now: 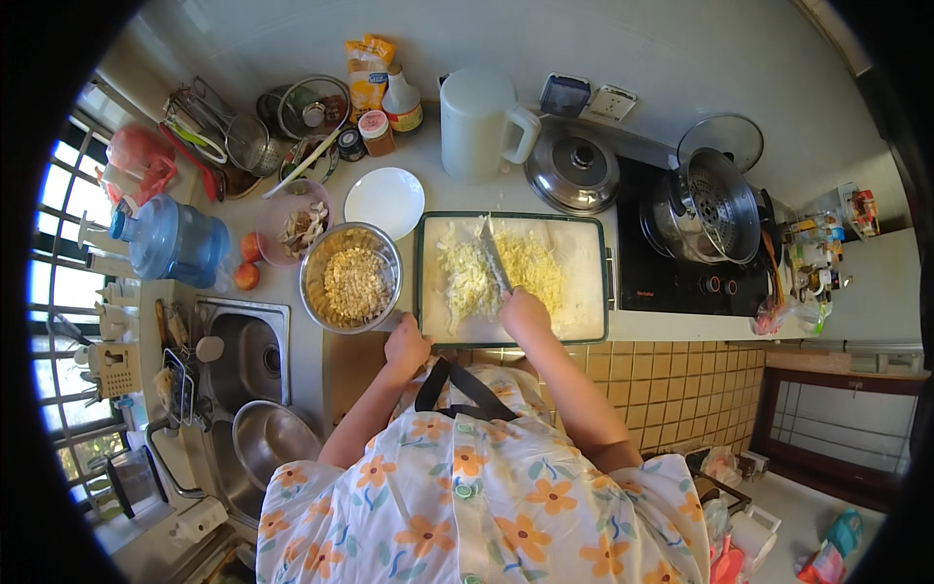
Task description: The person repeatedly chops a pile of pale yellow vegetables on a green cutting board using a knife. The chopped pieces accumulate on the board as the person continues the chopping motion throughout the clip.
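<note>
My right hand [527, 315] grips a kitchen knife [495, 252], its blade pointing away from me over the cutting board [584, 321]. Finely chopped pale yellow-green cabbage [536, 266] is spread on both sides of the blade. The board is white with a dark green rim. At its near left corner is my left hand [406, 343], fingers curled by the rim; whether it grips the board is hidden. Just left of the board, a stainless steel bowl [310, 310] holds small chopped pale pieces [357, 286]. A white plate [384, 202] lies behind the bowl.
A pink translucent bowl [271, 252] with mushroom-like pieces stands left, near two reddish fruits [248, 263]. Behind the board are a pale jug [478, 128] and a lidded pan [573, 175]. The cooktop [657, 285] with a steamer pot [711, 208] is right; a sink [244, 372] is left.
</note>
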A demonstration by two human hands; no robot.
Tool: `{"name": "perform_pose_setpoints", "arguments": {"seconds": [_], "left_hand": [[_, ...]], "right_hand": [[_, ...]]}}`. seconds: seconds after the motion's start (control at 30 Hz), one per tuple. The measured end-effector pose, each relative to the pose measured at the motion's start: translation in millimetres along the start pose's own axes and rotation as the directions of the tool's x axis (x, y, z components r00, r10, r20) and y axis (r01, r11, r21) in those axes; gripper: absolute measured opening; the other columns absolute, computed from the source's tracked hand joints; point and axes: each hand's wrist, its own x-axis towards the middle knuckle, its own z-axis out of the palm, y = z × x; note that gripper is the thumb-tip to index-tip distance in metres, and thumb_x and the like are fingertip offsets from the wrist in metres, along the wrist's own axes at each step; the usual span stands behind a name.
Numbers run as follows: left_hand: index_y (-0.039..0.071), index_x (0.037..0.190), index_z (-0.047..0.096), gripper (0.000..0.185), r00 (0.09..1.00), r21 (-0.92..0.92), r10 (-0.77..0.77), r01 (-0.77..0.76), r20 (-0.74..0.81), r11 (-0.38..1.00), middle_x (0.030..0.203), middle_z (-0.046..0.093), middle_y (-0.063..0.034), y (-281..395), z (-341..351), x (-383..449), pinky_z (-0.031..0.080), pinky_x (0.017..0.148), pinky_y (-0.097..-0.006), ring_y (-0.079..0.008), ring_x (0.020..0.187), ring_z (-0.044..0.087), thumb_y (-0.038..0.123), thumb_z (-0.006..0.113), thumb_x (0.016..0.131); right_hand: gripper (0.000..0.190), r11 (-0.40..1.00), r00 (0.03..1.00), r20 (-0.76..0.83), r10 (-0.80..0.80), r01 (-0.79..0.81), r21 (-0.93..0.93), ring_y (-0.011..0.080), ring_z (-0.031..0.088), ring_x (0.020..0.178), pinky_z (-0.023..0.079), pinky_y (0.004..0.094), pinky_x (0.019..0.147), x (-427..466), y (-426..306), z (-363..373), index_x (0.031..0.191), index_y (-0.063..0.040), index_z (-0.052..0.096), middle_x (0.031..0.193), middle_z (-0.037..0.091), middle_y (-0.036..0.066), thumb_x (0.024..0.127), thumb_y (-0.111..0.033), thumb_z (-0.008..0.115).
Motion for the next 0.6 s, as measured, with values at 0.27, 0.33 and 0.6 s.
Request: {"name": "perform_pose_setpoints", "arguments": {"seconds": [0.27, 0.33, 0.6], "left_hand": [[0.0, 0.109, 0.046, 0.047, 1.0, 0.002, -0.01, 0.01, 0.022, 1.0, 0.111, 0.059, -0.0246, -2, 0, -4, 0.05, 0.082, -0.0471, -0.0401, 0.101, 0.061, 0.021, 0.074, 0.077], [0.0, 0.108, 0.046, 0.047, 1.0, -0.026, -0.014, 0.014, 0.019, 1.0, 0.111, 0.059, -0.0244, -5, 3, -4, 0.05, 0.082, -0.0471, -0.04, 0.101, 0.061, 0.021, 0.074, 0.077], [0.001, 0.108, 0.047, 0.048, 1.0, -0.015, -0.012, 0.012, -0.003, 1.0, 0.11, 0.059, -0.0244, -6, 8, -6, 0.05, 0.082, -0.0476, -0.0402, 0.1, 0.06, 0.022, 0.076, 0.075]], "right_hand": [[0.038, 0.999, 0.998, -0.036, 0.044, -0.043, 0.019, 0.0424, 0.064, 0.086, 0.05, 0.0507, 0.076, -2, 10, -5, 0.099, 0.002, 0.059, 0.087, 0.066, 0.028, 0.097, -0.032, 0.042], [0.037, 0.997, 0.995, -0.068, 0.068, -0.066, 0.031, 0.0429, 0.064, 0.084, 0.05, 0.0509, 0.075, -9, 5, -11, 0.098, 0.002, 0.059, 0.086, 0.066, 0.027, 0.097, -0.032, 0.043], [0.039, 0.995, 0.992, -0.127, -0.013, 0.025, 0.094, 0.0442, 0.063, 0.076, 0.049, 0.0527, 0.071, -30, 2, -5, 0.093, 0.002, 0.056, 0.078, 0.064, 0.027, 0.099, -0.033, 0.041]]}}
